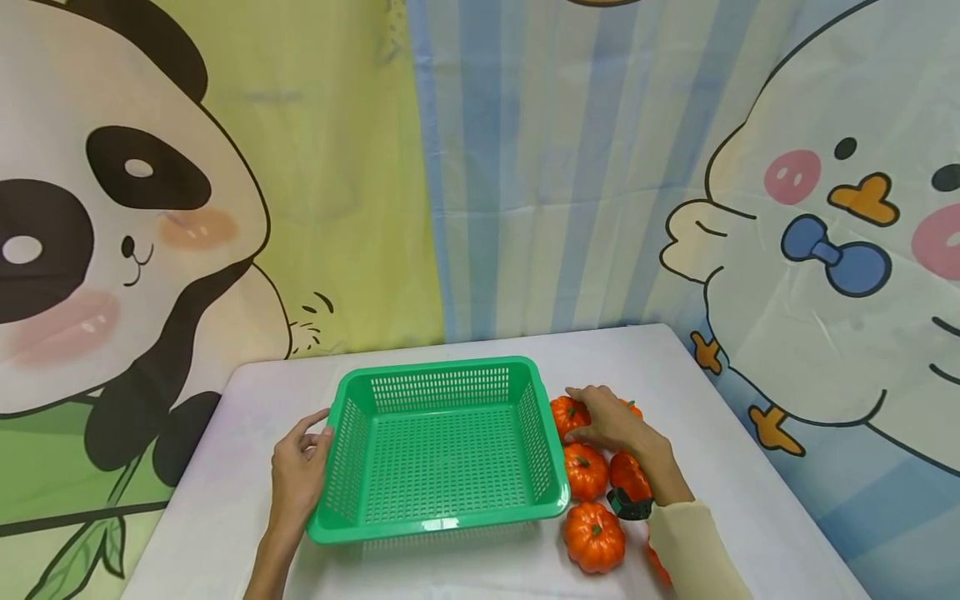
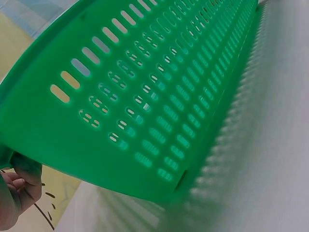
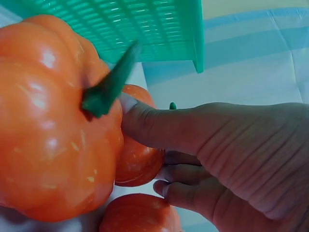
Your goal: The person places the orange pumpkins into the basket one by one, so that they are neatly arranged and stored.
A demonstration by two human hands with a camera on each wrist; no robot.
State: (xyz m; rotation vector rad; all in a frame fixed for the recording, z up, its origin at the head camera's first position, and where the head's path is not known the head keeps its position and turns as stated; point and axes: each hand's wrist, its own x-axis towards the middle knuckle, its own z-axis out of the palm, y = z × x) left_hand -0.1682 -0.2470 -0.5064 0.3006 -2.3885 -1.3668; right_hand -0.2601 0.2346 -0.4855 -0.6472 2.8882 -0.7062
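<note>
A green plastic basket (image 1: 450, 454) stands in the middle of the white table, with nothing inside. My left hand (image 1: 298, 471) grips its left rim; in the left wrist view curled fingers (image 2: 26, 186) show at the rim's edge. Right of the basket, my right hand (image 1: 611, 423) holds a small orange toy pumpkin (image 1: 567, 414) between thumb and fingers. The right wrist view shows the thumb against this pumpkin (image 3: 140, 162), partly hidden behind a nearer pumpkin (image 3: 53, 125) with a green stem.
More pumpkins lie close by: one (image 1: 585, 472) against the basket's right side, one (image 1: 595, 537) nearer, one (image 1: 630, 475) beside a dark piece (image 1: 628, 505), and others partly hidden by my right hand and sleeve. Printed curtains hang behind the table (image 1: 720, 467).
</note>
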